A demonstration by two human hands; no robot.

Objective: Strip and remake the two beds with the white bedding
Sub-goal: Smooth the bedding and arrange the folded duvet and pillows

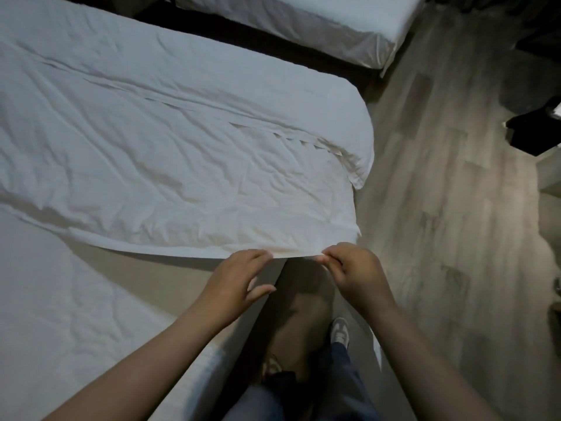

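Note:
A crumpled white duvet (pixel 170 153) lies folded lengthwise across the near bed (pixel 60 314), covering its far half. Its near edge hangs just past the bed's foot corner. My left hand (pixel 239 281) pinches that edge with its fingertips, thumb spread below. My right hand (pixel 355 268) is closed on the same edge a short way to the right, near the duvet's corner. The bed's near half shows a smooth white sheet. A second bed (pixel 318 28) with white bedding stands at the top, beyond a dark gap.
Pale wood-look floor (pixel 440 238) runs along the right side. Dark furniture (pixel 534 129) stands at the right edge. My legs in jeans and a light shoe (pixel 340 332) are below my hands at the bed's foot.

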